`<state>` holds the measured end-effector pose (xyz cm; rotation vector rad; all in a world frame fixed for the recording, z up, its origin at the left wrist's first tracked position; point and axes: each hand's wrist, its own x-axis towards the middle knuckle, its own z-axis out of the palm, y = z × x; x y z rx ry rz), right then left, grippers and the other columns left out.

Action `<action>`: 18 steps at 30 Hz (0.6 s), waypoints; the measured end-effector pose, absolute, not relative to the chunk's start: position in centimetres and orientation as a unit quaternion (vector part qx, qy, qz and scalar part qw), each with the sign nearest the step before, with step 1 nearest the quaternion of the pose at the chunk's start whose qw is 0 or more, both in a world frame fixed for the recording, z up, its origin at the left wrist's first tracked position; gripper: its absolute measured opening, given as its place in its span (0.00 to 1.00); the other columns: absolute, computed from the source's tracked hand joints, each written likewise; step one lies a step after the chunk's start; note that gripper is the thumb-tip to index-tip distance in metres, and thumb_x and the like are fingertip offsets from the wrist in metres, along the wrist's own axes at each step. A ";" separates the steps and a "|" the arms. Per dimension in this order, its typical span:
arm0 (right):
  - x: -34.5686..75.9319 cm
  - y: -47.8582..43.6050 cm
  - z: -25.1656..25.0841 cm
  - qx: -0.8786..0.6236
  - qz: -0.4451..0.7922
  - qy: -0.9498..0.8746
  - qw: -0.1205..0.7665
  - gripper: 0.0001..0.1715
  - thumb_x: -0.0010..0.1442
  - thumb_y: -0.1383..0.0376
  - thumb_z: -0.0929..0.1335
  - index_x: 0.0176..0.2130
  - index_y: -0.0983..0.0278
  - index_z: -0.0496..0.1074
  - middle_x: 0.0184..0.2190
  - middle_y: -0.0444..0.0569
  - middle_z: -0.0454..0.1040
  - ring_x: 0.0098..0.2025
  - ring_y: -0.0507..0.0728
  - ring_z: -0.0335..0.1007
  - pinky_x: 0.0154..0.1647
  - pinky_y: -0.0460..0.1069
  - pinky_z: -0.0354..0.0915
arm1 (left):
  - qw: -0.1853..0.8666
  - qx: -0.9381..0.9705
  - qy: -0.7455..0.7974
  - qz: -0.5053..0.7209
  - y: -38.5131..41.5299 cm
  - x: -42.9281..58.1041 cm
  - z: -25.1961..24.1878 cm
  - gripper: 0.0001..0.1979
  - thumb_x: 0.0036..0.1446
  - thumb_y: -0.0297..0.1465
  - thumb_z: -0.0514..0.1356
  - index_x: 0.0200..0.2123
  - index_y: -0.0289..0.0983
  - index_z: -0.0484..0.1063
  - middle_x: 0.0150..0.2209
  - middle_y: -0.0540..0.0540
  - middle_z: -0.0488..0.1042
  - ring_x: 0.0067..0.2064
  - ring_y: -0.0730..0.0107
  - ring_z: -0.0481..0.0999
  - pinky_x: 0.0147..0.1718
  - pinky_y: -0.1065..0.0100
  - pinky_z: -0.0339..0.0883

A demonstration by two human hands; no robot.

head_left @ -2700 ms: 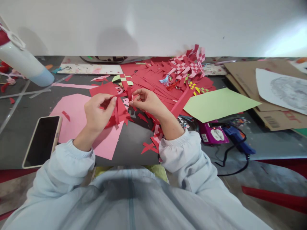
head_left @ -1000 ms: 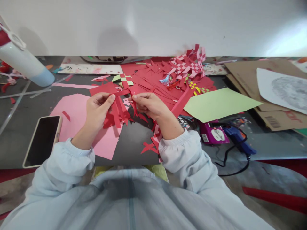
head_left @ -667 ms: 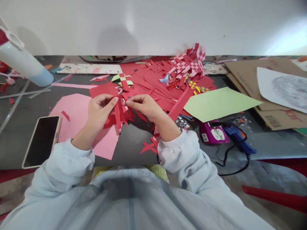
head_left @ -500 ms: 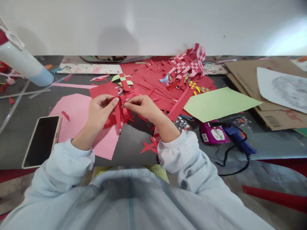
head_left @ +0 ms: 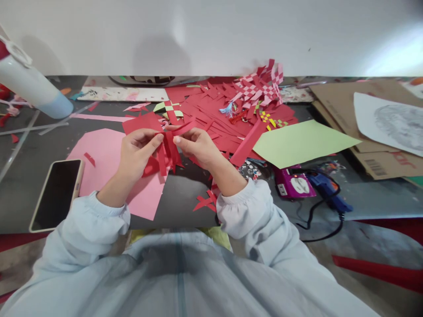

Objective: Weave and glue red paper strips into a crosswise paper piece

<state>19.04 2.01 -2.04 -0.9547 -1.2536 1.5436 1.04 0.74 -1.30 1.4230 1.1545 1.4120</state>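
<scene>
Red paper strips, crossing one another, are held up between my two hands over the table. My left hand pinches them from the left, thumb on top. On the right side, my right hand is closed with thumb and fingers on the strips. Several strip ends hang down below the fingertips; the fingers partly hide where the strips cross. Under my left hand lies a pink paper sheet, and behind it a red paper sheet. A few loose red strips rest on the table in front of my right wrist.
A heap of red strips with woven pink-and-red pieces lies at the back. To the right are a green sheet, a purple box, a blue glue gun and cardboard. Leftward are a phone and a bottle.
My right hand's fingers have shifted upward and behind the red strips, with the thumb now on their front. My left hand has barely moved.
</scene>
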 end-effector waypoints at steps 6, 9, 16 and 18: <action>18.6 1.7 -1.8 -0.378 0.611 -0.496 0.487 0.34 0.39 0.45 0.81 0.38 0.64 0.78 0.17 0.34 0.58 0.21 0.46 0.46 0.23 0.47 0.47 | 0.417 0.569 0.485 0.517 0.5 1.1 -1.3 0.12 0.49 0.42 0.72 0.29 0.39 0.82 0.29 0.48 0.81 0.30 0.71 0.77 0.32 0.68 0.72; 18.5 1.9 -2.0 -0.396 0.592 -0.484 0.509 0.32 0.38 0.42 0.80 0.30 0.65 0.77 0.17 0.37 0.60 0.21 0.46 0.49 0.23 0.47 0.48 | 0.416 0.573 0.485 0.513 0.4 1.1 -1.3 0.11 0.50 0.41 0.72 0.29 0.39 0.81 0.26 0.49 0.79 0.26 0.73 0.74 0.28 0.69 0.70; 18.9 1.9 -1.8 -0.423 0.558 -0.532 0.476 0.32 0.40 0.42 0.78 0.30 0.68 0.79 0.19 0.40 0.64 0.23 0.48 0.54 0.24 0.47 0.53 | 0.430 0.583 0.497 0.477 0.4 1.1 -1.0 0.06 0.50 0.34 0.70 0.29 0.38 0.81 0.25 0.50 0.78 0.24 0.76 0.72 0.26 0.72 0.68; 19.0 1.9 -1.8 -0.431 0.542 -0.552 0.464 0.32 0.42 0.42 0.78 0.30 0.69 0.79 0.19 0.40 0.63 0.24 0.47 0.53 0.25 0.47 0.53 | 0.430 0.576 0.501 0.482 0.4 1.1 -0.9 0.05 0.50 0.33 0.70 0.28 0.38 0.80 0.25 0.50 0.78 0.24 0.75 0.73 0.26 0.72 0.69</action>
